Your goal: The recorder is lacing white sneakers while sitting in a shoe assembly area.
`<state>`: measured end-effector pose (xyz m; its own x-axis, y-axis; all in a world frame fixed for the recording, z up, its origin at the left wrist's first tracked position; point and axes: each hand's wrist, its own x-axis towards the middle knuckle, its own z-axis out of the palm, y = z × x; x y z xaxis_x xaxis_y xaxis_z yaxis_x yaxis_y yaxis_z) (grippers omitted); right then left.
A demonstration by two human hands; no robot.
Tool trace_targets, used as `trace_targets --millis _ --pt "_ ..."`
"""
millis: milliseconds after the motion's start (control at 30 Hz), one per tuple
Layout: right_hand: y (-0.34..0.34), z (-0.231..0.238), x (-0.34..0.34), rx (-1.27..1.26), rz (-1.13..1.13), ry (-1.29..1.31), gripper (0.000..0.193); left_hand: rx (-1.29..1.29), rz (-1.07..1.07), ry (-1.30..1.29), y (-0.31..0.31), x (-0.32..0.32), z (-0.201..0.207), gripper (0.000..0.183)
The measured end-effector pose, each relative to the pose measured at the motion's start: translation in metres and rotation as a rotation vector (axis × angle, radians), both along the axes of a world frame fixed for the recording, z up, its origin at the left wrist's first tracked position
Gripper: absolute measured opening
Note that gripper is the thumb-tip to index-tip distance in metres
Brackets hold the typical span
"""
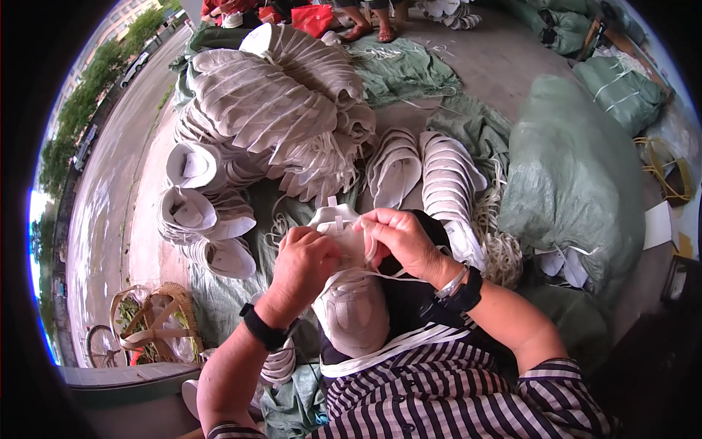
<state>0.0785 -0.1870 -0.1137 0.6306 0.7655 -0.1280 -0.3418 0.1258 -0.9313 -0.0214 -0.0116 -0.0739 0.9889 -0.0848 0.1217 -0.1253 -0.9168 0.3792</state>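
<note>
A white shoe upper [352, 316] lies in my lap, its rounded toe toward me and its tongue [338, 223] pointing away. Curled over the left side of the lacing area is my left hand [306, 254], its fingertips pressed in at the eyelets and partly hidden. My right hand [404, 238] pinches a white shoelace [395, 277] at the right side, and part of the lace trails across beneath that hand. More white laces [398, 348] hang in a bundle across my waist. Both wrists wear black bands.
Nested white shoe uppers form a large heap [270, 102] ahead, with rows [446, 172] to its right. Beside them hangs a bunch of laces [499, 260]. A full green sack [574, 186] stands at the right. A woven basket [162, 322] sits at the left. Other people's feet [386, 34] show far ahead.
</note>
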Motion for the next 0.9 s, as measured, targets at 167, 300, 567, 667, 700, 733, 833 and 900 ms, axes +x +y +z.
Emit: trace_targets --millis 167,300,567,667,700,733,833,900 --pt "-0.004 -0.003 -0.004 -0.095 -0.102 -0.094 0.021 -0.023 0.165 -0.13 -0.015 -0.008 -0.008 0.036" --pt "-0.008 0.001 -0.001 -0.03 -0.073 -0.105 0.019 0.062 0.107 -0.177 -0.024 -0.009 -0.008 0.023" --pt "-0.015 0.005 0.012 -0.278 -0.056 -0.266 0.011 0.518 -0.087 -0.148 -0.033 0.004 -0.002 0.009" --pt "-0.003 0.001 0.01 -0.23 -0.145 -0.569 0.009 0.514 -0.121 -0.14 -0.029 0.005 -0.006 0.012" --pt "-0.001 0.0 0.01 -0.216 -0.129 -0.556 0.009 0.264 -0.119 -0.188 -0.028 0.003 -0.007 0.012" --pt "0.002 -0.001 0.011 -0.167 -0.152 -0.578 0.009 0.014 -0.119 -0.232 -0.028 0.0 -0.006 0.014" --pt "0.006 0.0 0.013 -0.405 -0.004 -0.793 0.01 -0.246 -0.214 -0.2 -0.046 -0.02 -0.005 0.017" --pt "0.008 0.002 0.013 -0.369 0.022 -0.779 0.01 -0.199 -0.364 -0.209 -0.065 -0.035 -0.001 0.018"
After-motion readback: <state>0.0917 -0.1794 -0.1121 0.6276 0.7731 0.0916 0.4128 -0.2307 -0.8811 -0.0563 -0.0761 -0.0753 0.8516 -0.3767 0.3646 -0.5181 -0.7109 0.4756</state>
